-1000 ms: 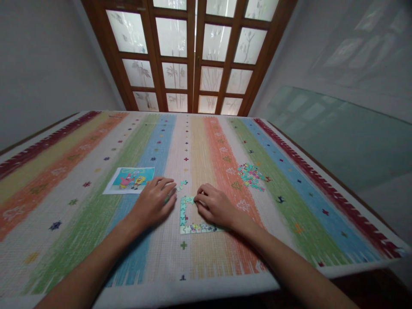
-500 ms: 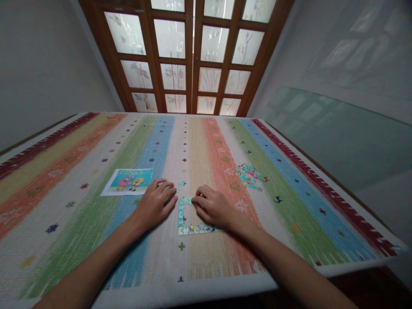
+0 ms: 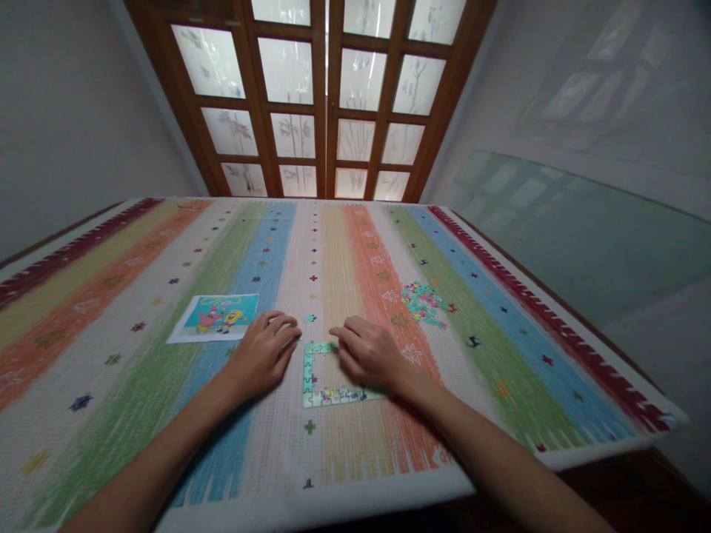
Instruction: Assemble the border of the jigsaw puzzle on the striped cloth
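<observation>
A partly joined jigsaw puzzle frame (image 3: 308, 377) lies on the table, with a left side, a bottom row and a short top row. My right hand (image 3: 369, 354) is over its right part, index finger stretched out and the other fingers curled in at the end of the top row, on a puzzle piece (image 3: 332, 346). My left hand (image 3: 269, 348) rests just left of the frame, its fingertips closed together on a small puzzle piece (image 3: 300, 337), mostly hidden. Close beyond these fingertips sits a loose puzzle piece (image 3: 309, 319).
A printed cartoon picture (image 3: 214, 318) lies left of my left hand. Farther off to the right is a heap of loose puzzle pieces (image 3: 423, 303). A striped cloth (image 3: 355, 459) covers the table. Beyond it stand wooden doors (image 3: 327, 104) with glass panes.
My right index finger has straightened and lifted away from the thumb. The left fingertips have drawn together at the loose pieces, where fewer now show. The view has shifted slightly.
</observation>
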`<action>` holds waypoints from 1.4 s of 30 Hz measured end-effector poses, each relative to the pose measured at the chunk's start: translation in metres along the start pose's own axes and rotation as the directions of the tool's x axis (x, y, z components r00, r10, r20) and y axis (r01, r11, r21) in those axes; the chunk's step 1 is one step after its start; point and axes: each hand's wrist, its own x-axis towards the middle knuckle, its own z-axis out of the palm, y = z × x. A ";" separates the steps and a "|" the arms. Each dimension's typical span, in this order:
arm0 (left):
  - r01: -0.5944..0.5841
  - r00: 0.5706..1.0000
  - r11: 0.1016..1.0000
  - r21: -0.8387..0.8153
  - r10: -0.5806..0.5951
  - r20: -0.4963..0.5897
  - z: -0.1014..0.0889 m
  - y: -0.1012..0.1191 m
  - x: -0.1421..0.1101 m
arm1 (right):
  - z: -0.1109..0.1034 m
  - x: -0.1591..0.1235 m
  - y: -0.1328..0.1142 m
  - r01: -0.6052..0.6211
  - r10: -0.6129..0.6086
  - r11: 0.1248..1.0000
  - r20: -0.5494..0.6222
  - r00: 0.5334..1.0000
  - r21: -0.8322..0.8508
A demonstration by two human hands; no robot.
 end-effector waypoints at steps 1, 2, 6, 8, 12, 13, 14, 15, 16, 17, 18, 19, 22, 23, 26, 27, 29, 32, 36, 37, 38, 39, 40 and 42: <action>0.002 1.000 1.000 -0.004 -0.001 0.013 0.000 0.000 0.000 | 0.000 0.000 0.000 -0.011 0.011 1.000 -0.026 1.000 0.002; 0.004 1.000 1.000 -0.008 -0.004 0.027 -0.001 0.000 0.000 | 0.001 0.000 0.001 -0.022 0.023 1.000 -0.049 0.999 0.003; 0.023 0.998 0.999 -0.027 -0.022 0.062 -0.005 0.003 0.001 | 0.002 -0.001 0.004 -0.068 0.069 0.998 -0.082 0.994 0.007; 0.043 0.997 0.997 -0.060 -0.039 0.063 -0.007 0.005 0.002 | 0.002 -0.001 0.006 -0.081 0.081 0.997 -0.063 0.995 0.005; 0.075 0.996 0.989 -0.128 -0.067 0.067 -0.009 0.008 0.004 | 0.003 -0.001 0.005 -0.060 0.059 0.998 -0.046 0.997 0.001; 0.072 0.995 0.987 -0.144 -0.061 0.075 -0.010 0.010 0.004 | 0.003 -0.001 0.005 -0.050 0.050 0.999 -0.048 0.998 0.006; 0.065 0.995 0.985 -0.160 -0.052 0.084 -0.010 0.011 0.004 | 0.003 0.000 0.004 -0.042 0.043 0.999 -0.049 0.998 0.016; 0.058 0.995 0.982 -0.178 -0.042 0.090 -0.011 0.014 0.004 | 0.003 0.000 0.004 -0.038 0.039 0.999 -0.048 0.998 0.029; 0.055 0.995 0.979 -0.196 -0.038 0.090 -0.012 0.016 0.004 | 0.003 0.000 0.003 -0.036 0.038 0.998 -0.046 0.998 0.043; 0.060 0.996 0.974 -0.219 -0.043 0.083 -0.013 0.019 0.004 | 0.003 0.000 0.003 -0.038 0.040 0.997 -0.039 0.998 0.061; 0.075 0.996 0.966 -0.249 -0.059 0.070 -0.013 0.022 0.005 | 0.002 0.001 0.002 -0.040 0.042 0.996 -0.026 0.999 0.083; 0.098 0.995 0.953 -0.287 -0.085 0.056 -0.014 0.026 0.005 | 0.002 0.001 0.002 -0.036 0.038 0.993 -0.013 0.999 0.110; 0.181 0.983 0.882 -0.435 -0.182 0.039 -0.015 0.036 0.008 | 0.001 0.002 0.000 0.006 -0.012 0.977 0.024 1.000 0.213; 0.201 0.977 0.854 -0.480 -0.207 0.040 -0.015 0.039 0.009 | 0.000 0.003 -0.001 0.023 -0.031 0.969 0.027 0.999 0.246; 0.234 0.964 0.782 -0.578 -0.265 0.032 -0.013 0.046 0.012 | -0.001 0.003 -0.003 0.030 -0.031 0.951 -0.003 1.000 0.308; 0.240 0.960 0.764 -0.599 -0.280 0.029 -0.012 0.047 0.012 | -0.001 0.003 -0.004 0.020 -0.012 0.948 -0.026 1.000 0.318; 0.253 0.953 0.735 -0.629 -0.302 0.030 -0.010 0.049 0.013 | -0.002 0.003 -0.004 -0.003 0.028 0.944 -0.073 0.997 0.330; 0.271 0.944 0.706 -0.655 -0.329 0.035 -0.008 0.050 0.013 | -0.002 0.002 -0.002 0.015 0.024 0.944 -0.114 0.993 0.330; 0.283 0.936 0.680 -0.677 -0.351 0.038 -0.007 0.051 0.014 | 0.000 0.002 0.001 0.069 -0.022 0.944 -0.148 0.989 0.322; 0.285 0.936 0.676 -0.680 -0.348 0.046 -0.007 0.051 0.015 | 0.000 0.001 0.001 0.070 -0.020 0.944 -0.154 0.988 0.323; 0.286 0.937 0.673 -0.682 -0.344 0.054 -0.007 0.052 0.015 | 0.001 0.001 0.002 0.068 -0.019 0.944 -0.154 0.988 0.322; 0.291 0.938 0.671 -0.683 -0.342 0.063 -0.007 0.053 0.015 | 0.001 0.001 0.002 0.067 -0.019 0.946 -0.151 0.988 0.318; 0.296 0.937 0.669 -0.682 -0.342 0.072 -0.007 0.054 0.015 | 0.002 0.001 0.002 0.069 -0.024 0.947 -0.145 0.989 0.314; 0.304 0.937 0.671 -0.676 -0.339 0.084 -0.007 0.056 0.015 | 0.002 0.001 0.002 0.069 -0.031 0.950 -0.127 0.991 0.305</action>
